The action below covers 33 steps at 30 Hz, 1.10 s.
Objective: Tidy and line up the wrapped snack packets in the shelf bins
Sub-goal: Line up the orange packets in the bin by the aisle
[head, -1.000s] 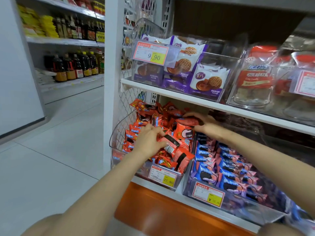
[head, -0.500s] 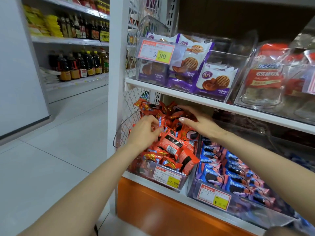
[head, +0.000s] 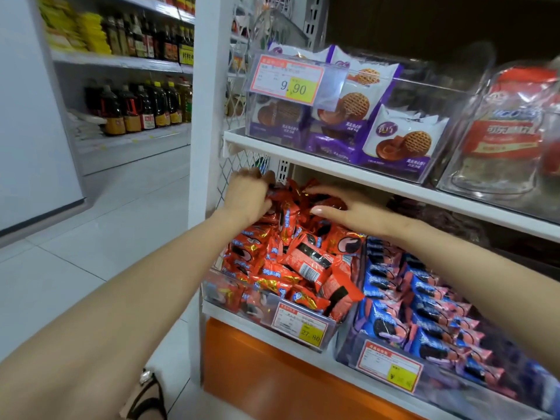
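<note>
- Red, crinkled snack packets [head: 303, 259] lie heaped in the lower clear bin [head: 230, 295].
- At the back, the left hand [head: 247, 197] curls round one packet.
- The right hand [head: 351, 213] rests nearly flat on top.

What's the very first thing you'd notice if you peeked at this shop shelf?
The big messy heap of red packets in the clear bin, low down, jumps out first. The left hand grips some at the back of the heap, while the right hand rests open on top. Beside them on the right, blue packets sit in neater rows.
</note>
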{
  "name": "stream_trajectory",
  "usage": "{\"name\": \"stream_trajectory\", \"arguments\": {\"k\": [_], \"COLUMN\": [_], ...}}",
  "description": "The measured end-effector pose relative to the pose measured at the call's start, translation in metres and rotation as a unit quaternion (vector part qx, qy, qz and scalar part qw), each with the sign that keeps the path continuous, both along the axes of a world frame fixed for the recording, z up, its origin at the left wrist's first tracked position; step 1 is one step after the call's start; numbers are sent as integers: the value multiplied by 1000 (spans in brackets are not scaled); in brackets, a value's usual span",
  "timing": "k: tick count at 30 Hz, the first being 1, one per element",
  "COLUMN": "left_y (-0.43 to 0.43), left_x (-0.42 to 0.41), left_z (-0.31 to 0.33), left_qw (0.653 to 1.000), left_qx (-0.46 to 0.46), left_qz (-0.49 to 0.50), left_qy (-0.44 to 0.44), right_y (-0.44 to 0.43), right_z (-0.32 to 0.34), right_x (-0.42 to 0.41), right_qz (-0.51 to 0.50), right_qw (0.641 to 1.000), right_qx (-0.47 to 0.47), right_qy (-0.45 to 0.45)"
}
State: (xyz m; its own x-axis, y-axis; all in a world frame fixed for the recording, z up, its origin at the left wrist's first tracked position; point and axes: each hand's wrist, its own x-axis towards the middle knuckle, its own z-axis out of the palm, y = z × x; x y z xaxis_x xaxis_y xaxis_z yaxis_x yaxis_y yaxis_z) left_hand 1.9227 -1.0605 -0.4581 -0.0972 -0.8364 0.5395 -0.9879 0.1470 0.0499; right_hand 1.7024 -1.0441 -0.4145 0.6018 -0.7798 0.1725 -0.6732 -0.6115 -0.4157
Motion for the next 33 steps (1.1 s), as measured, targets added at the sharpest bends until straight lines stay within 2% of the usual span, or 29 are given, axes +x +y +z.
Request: {"name": "stream_trajectory", "arguments": {"k": [3,5,6,9,11,14,16,18,19,21,23,25,29,33], "left_y": [34,58,66,80,78,69,66,63,60,50,44,40,44,68], "left_x": [7,6,2,-25,-45,-57,-43,-20,-7,15,23,20,15,26], "left_z": [4,7,9,16,11,-3,-2,4,4,-3,-15,-28,-32,-12], "left_qw": [992,975,966,926,923,933,922,928,942,971,964,953,973,977], "left_qx": [-60,-98,-94,1,51,148,147,95,85,140,250,294,220,201], "left_qz": [3,-43,-87,-232,-272,-298,-310,-263,-218,-131,-82,-66,-65,-52], "left_qy": [114,196,225,297,266,135,179,247,239,142,42,2,-26,-40], "right_y": [7,14,19,32,37,43,47,51,51,49,46,45,47,47], "right_z": [1,2,3,4,3,-2,-12,-23,-29,-36,-37,-36,-33,-16], "right_x": [-10,-15,-17,-27,-35,-47,-51,-53,-53,-52,-51,-51,-48,-29], "right_qz": [20,32,35,30,25,23,36,63,78,94,92,90,90,94], "right_qw": [999,998,997,993,991,993,991,984,980,971,969,970,969,969], "right_qx": [-46,-60,-65,-99,-109,-101,-126,-166,-183,-210,-220,-215,-223,-226], "right_qy": [-8,-10,-16,-52,-76,-61,-35,5,30,67,70,65,63,17]}}
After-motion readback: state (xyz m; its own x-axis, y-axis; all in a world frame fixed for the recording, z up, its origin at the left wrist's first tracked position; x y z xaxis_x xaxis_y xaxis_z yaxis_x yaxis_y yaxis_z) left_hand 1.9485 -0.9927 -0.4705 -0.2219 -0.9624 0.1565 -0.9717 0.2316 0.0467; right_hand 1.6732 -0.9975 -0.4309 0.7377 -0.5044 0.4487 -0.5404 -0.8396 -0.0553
